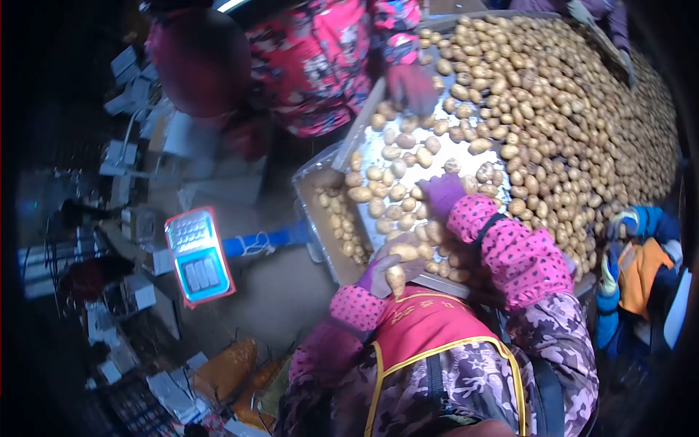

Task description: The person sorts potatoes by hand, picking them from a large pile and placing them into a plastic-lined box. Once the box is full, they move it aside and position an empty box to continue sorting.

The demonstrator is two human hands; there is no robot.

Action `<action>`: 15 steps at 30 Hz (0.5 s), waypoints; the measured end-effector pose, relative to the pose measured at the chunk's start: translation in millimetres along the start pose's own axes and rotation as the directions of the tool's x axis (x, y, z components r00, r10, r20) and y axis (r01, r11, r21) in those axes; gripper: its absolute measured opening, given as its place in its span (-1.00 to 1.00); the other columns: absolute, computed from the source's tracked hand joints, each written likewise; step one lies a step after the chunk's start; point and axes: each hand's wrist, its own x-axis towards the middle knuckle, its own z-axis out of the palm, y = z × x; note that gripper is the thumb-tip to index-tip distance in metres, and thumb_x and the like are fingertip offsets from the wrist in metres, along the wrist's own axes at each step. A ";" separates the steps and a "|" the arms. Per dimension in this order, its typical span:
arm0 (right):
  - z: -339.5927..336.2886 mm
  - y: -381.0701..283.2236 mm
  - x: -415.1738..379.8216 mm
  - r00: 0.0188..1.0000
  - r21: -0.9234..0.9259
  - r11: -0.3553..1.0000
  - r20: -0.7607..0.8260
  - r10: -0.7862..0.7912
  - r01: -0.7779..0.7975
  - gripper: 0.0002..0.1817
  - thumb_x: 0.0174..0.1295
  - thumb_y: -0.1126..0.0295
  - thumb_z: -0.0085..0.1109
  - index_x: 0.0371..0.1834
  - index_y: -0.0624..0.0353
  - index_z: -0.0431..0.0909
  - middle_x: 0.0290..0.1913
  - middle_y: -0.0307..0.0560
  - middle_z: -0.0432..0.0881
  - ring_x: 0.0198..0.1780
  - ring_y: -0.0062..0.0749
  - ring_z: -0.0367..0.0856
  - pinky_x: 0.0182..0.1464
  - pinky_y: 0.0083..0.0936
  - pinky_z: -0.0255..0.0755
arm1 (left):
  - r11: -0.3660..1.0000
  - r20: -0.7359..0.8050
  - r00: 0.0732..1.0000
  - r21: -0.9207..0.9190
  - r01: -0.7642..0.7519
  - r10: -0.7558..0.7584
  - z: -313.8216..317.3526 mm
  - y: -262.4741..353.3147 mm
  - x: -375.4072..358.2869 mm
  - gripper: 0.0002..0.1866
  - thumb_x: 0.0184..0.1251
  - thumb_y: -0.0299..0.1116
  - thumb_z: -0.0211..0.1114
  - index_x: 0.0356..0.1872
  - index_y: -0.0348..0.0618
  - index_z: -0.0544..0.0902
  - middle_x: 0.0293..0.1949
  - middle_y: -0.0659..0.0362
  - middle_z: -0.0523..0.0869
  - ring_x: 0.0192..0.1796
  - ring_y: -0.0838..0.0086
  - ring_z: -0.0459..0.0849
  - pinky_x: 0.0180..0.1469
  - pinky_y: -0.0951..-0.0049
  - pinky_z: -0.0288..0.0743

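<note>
My left hand [377,275], in a purple glove, is closed around potatoes close to my red apron [429,328]. One potato [395,280] sticks out below its fingers and another potato [404,252] shows at the top. Over the bright metal sorting table [444,153], my right hand [443,194] reaches in a purple glove, fingers stretched down among loose potatoes [397,192]. Pink dotted sleeves cover both my forearms.
A large potato heap [561,116] fills the table's right side. A box of potatoes [342,218] adjoins its left edge, beside a scale display [198,255] on a blue post. Opposite, a co-worker's gloved hand [411,89] reaches in; other people work at right.
</note>
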 end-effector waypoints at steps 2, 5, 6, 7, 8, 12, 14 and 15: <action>24.6 14.7 8.2 0.989 0.080 0.996 -0.148 -0.024 0.036 -0.56 0.15 0.20 0.34 0.14 -0.08 0.65 -0.13 -0.04 0.76 -0.06 0.01 0.74 0.01 -0.01 0.52 | 0.960 -0.016 0.998 -0.277 0.051 -0.057 21.5 12.9 -0.4 -0.25 0.38 -0.14 0.28 0.54 -0.15 0.29 0.46 -0.01 0.41 0.46 -0.02 0.46 0.51 -0.20 0.34; 13.3 11.3 -14.3 0.982 0.238 0.971 -0.172 0.077 -0.034 -0.61 0.15 0.26 0.31 0.08 -0.03 0.69 -0.14 0.01 0.76 -0.01 0.08 0.70 0.11 0.00 0.49 | 0.906 -0.034 0.999 -0.422 0.020 -0.038 7.9 13.9 14.0 -0.24 0.38 -0.10 0.33 0.54 -0.11 0.30 0.48 0.11 0.41 0.57 -0.01 0.29 0.51 -0.40 0.25; 15.3 10.7 -24.1 0.968 0.381 0.924 -0.219 0.124 -0.032 -0.64 0.15 0.29 0.29 0.05 -0.01 0.71 -0.14 0.04 0.75 0.01 0.10 0.68 0.16 0.00 0.47 | 0.906 -0.032 0.999 -0.423 -0.014 0.001 12.1 20.1 16.4 -0.24 0.38 -0.08 0.32 0.54 -0.11 0.31 0.51 0.13 0.39 0.58 0.00 0.28 0.52 -0.41 0.23; 18.3 8.6 -37.6 0.936 0.429 0.903 -0.309 0.166 -0.019 -0.58 0.12 0.21 0.35 0.08 -0.01 0.72 -0.13 0.01 0.75 -0.03 0.06 0.68 0.18 -0.03 0.40 | 0.904 -0.030 0.999 -0.424 -0.047 0.038 16.8 25.0 18.1 -0.23 0.38 -0.05 0.32 0.53 -0.12 0.31 0.53 0.15 0.38 0.59 0.00 0.27 0.53 -0.41 0.21; 17.4 3.4 -54.9 0.880 0.485 0.874 -0.421 0.219 0.014 -0.61 0.14 0.23 0.32 0.05 0.02 0.73 -0.18 0.02 0.74 -0.05 0.07 0.66 0.19 -0.02 0.38 | 0.909 -0.020 1.000 -0.417 -0.028 0.021 22.1 29.4 19.1 -0.23 0.38 -0.05 0.32 0.53 -0.12 0.31 0.53 0.15 0.38 0.59 0.00 0.27 0.53 -0.41 0.21; 17.3 -22.5 -110.2 0.916 0.800 0.589 -0.311 0.253 0.110 -0.66 0.17 0.29 0.29 -0.02 0.16 0.70 -0.24 0.08 0.69 -0.17 0.12 0.63 -0.01 0.01 0.43 | 0.879 0.042 0.999 -0.477 0.017 0.004 29.3 29.0 38.9 -0.22 0.47 0.12 0.14 0.56 -0.13 0.28 0.61 0.00 0.27 0.61 -0.09 0.22 0.54 -0.49 0.11; -4.7 -37.2 -140.2 0.905 0.809 0.550 -0.372 0.207 0.207 -0.60 0.14 0.31 0.34 0.05 0.19 0.68 -0.24 0.07 0.67 -0.15 0.12 0.64 -0.05 0.00 0.45 | 0.992 0.010 0.996 0.090 -0.089 0.088 8.4 6.5 58.1 -0.16 0.50 0.26 -0.04 0.58 -0.15 0.24 0.59 -0.18 0.24 0.62 -0.20 0.18 0.51 -0.55 0.08; -12.5 -40.9 -148.8 0.904 0.842 0.507 -0.346 0.252 0.181 -0.59 0.14 0.31 0.35 0.07 0.18 0.67 -0.22 0.05 0.68 -0.08 0.10 0.65 0.00 0.00 0.45 | 0.992 0.012 0.996 0.090 -0.087 0.086 11.7 4.7 61.2 -0.16 0.50 0.26 -0.04 0.58 -0.15 0.24 0.59 -0.18 0.24 0.62 -0.20 0.18 0.51 -0.55 0.08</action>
